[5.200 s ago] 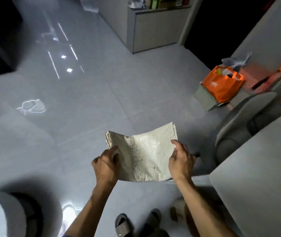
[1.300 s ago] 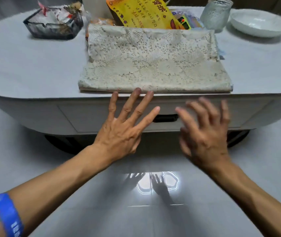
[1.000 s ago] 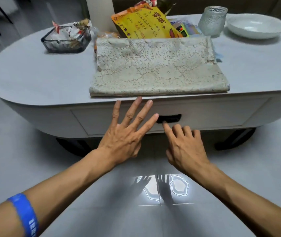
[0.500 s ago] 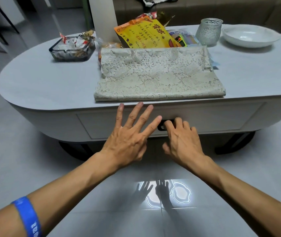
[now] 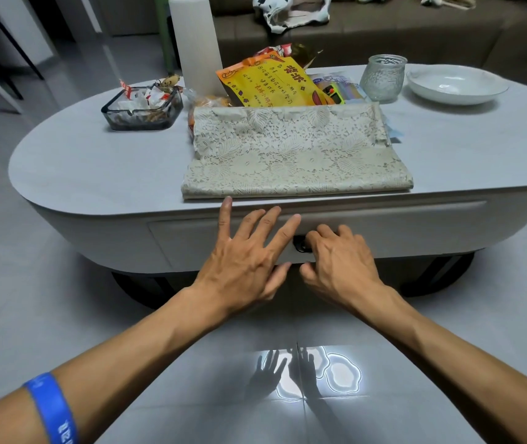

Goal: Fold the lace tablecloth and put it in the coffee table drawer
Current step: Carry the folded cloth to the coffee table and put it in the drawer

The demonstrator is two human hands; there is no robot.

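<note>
Our right hand [image 5: 340, 262] curls on the drawer handle [image 5: 300, 244]; left hand [image 5: 249, 254] splayed wide at tablecloth's [image 5: 294, 155] six o'clock edge.

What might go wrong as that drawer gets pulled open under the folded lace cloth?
The folded lace tablecloth lies right at the table's front edge, just above the drawer, so a tug by the right hand at the handle might jolt it off. The spread left hand rests in the drawer's path.
</note>
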